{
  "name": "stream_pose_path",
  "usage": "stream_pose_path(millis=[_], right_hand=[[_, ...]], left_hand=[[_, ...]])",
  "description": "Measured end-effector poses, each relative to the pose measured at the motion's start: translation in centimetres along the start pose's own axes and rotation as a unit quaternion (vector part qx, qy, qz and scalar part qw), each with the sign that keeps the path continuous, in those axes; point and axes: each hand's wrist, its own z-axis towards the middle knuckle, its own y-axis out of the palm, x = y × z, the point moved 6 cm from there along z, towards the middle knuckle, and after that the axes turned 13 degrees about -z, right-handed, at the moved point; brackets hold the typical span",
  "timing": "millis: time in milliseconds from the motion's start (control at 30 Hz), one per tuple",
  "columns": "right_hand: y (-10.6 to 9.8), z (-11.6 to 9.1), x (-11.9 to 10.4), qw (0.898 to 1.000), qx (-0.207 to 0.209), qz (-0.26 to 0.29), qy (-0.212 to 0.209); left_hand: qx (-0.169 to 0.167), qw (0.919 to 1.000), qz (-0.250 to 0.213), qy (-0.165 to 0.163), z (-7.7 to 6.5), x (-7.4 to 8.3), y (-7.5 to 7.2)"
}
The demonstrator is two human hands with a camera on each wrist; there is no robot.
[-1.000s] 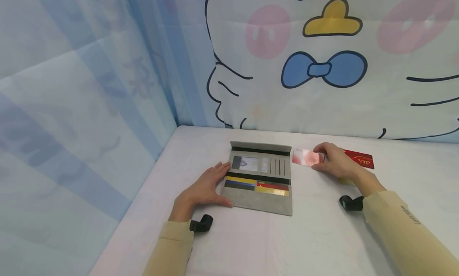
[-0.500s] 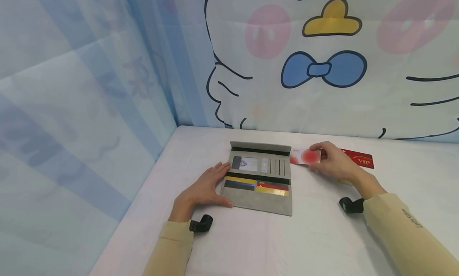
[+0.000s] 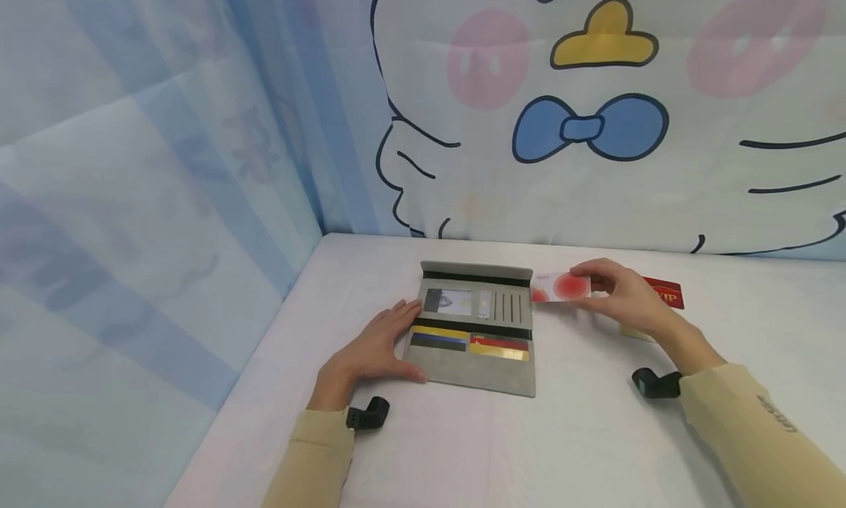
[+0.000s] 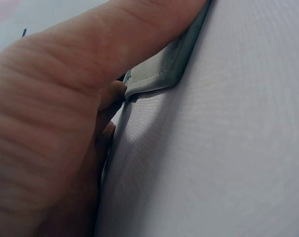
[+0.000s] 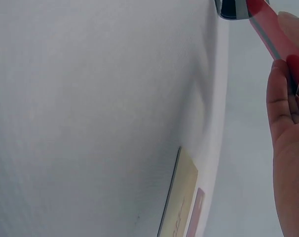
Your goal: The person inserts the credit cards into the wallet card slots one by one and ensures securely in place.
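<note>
A grey wallet point(image 3: 479, 374) lies unfolded on the table, its top flap raised. My left hand point(image 3: 377, 350) rests along its left side, fingers extended on the edge and the thumb at the lower corner; in the left wrist view the thumb covers part of the wallet point(image 4: 152, 74). My right hand point(image 3: 628, 300) pinches a pink-and-white card point(image 3: 560, 288) with red circles between thumb and fingers. The card's left end is right at the wallet's upper right edge, near the narrow slots. From the right wrist view, the card point(image 5: 278, 32) is held above the table.
Inside the wallet's lower pockets sit a yellow-and-blue card point(image 3: 439, 338) and a red-and-gold card point(image 3: 499, 346). A photo-like insert point(image 3: 451, 302) fills the window above. Behind my right hand lie a red VIP card point(image 3: 667, 294) and a pale gold card point(image 3: 636, 333). A printed curtain point(image 3: 476, 178) hangs behind.
My right hand has brought the pink card leftward, off its spot beside the VIP card, to the wallet's right edge. The left hand stays on the wallet. The head view has shifted slightly.
</note>
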Motion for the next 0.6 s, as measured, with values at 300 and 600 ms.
stream_pose_path(millis=[300,600], right_hand=[[1.1,0.3,-2.1,0.998,0.013,-0.011,-0.066],[3.3,1.4,-4.0,0.997,-0.016,-0.021,-0.078]], left_hand=[[0.006,1.0,-0.006,-0.001,-0.1,0.0,0.0],[0.009,0.9999,-0.006,-0.004,0.0,0.0,0.0]])
